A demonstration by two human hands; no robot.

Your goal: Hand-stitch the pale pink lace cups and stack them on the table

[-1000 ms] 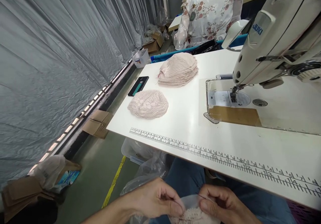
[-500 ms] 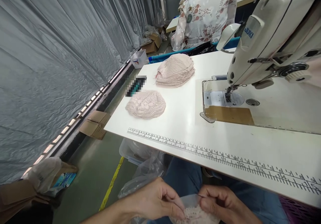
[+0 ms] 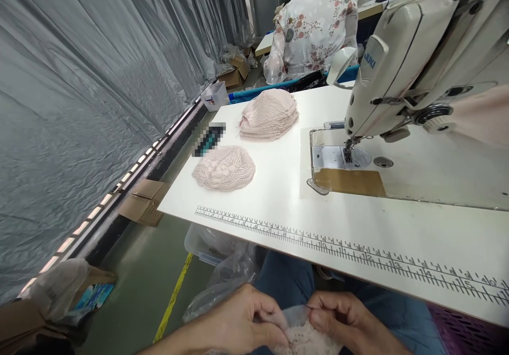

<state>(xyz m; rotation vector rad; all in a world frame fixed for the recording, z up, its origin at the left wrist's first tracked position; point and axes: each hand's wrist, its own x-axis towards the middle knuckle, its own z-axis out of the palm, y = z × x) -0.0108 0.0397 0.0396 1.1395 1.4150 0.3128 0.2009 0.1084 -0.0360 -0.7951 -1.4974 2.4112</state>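
Observation:
A beige lace piece with a sheer edge [image 3: 304,334] is held over my lap, below the table's front edge. My left hand [image 3: 252,320] pinches its left side between thumb and fingers. On the opposite side, my right hand [image 3: 344,318] grips the upper edge, thumb against the bent forefinger. The lower part of the lace runs out of the picture. On the white table [image 3: 274,185] lie a stack of beige lace pieces [image 3: 225,169] and, farther back, a taller pile of pale pink pieces [image 3: 268,115].
A sewing machine [image 3: 382,69] stands at the right of the table. A ruler scale [image 3: 302,236] runs along the front edge. Below are a plastic bin [image 3: 201,243] and a cardboard box [image 3: 143,201]. A person in a floral top [image 3: 316,32] sits beyond; a grey curtain [image 3: 91,69] hangs left.
The view has shifted slightly, so the table and machine appear farther left. Both hands keep their hold on the lace piece, with little visible movement of the fingers.

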